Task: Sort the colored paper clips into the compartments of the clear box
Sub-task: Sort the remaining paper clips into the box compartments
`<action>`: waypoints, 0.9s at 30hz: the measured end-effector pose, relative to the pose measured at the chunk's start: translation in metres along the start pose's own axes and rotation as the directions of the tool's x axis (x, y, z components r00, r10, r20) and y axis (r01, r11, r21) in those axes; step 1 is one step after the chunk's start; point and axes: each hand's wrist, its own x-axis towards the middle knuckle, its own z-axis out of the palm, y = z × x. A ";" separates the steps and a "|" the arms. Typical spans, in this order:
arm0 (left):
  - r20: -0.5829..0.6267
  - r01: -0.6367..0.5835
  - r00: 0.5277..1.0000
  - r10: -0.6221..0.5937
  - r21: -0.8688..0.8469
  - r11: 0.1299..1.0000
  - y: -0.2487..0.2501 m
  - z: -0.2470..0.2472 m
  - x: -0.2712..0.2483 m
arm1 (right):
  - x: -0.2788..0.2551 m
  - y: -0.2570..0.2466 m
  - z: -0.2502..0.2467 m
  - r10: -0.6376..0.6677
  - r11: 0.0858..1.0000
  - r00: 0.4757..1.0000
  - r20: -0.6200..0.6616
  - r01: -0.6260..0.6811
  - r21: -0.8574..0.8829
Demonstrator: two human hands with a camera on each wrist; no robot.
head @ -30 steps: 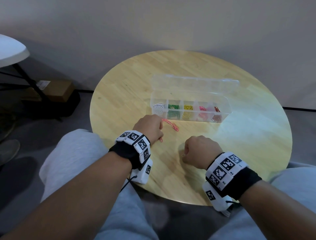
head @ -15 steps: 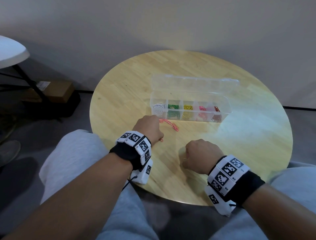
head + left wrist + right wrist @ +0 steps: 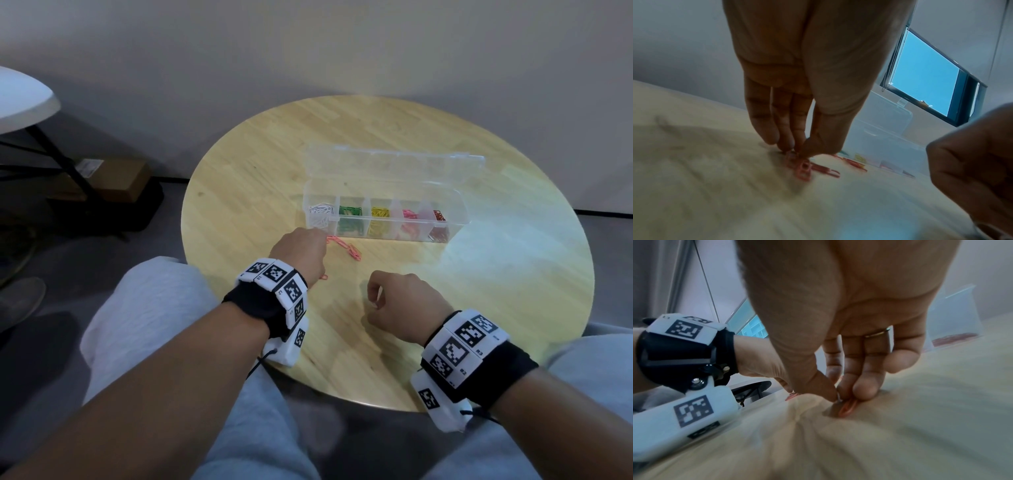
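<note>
Black wristbands (image 3: 260, 310), white tag blocks (image 3: 459, 346)

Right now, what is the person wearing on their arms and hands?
Both forearms are bare, no sleeves. Each wrist carries a black fabric band ringed with white blocks printed with black square markers, plus a white camera housing hanging underneath with a thin black cable. The right hand has a gold-coloured ring on one of its fingers.

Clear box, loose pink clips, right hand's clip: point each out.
clear box (image 3: 459, 219), head view, on its bare right end wall.
loose pink clips (image 3: 352, 251), head view, on the chain lying on the table.
right hand's clip (image 3: 846, 409), right wrist view, on the loop below the fingertips.
</note>
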 end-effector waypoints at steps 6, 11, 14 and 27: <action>0.009 0.016 1.000 -0.016 0.008 1.000 0.003 0.001 -0.005 | 0.002 0.001 0.000 0.011 0.993 1.000 -0.009 -0.010 0.117; -0.013 0.048 0.999 -0.050 -0.125 0.991 0.001 -0.009 -0.006 | 0.007 -0.007 -0.013 0.006 0.922 0.976 -0.220 0.079 0.378; -0.098 0.005 0.994 -0.041 -0.345 0.939 -0.006 -0.023 -0.006 | 0.022 -0.018 -0.032 0.033 0.859 0.939 -0.343 0.148 0.490; -0.383 -0.272 0.921 -0.071 -0.762 0.587 -0.027 -0.035 0.017 | 0.077 -0.057 -0.069 -0.032 0.936 0.906 -0.423 0.176 0.306</action>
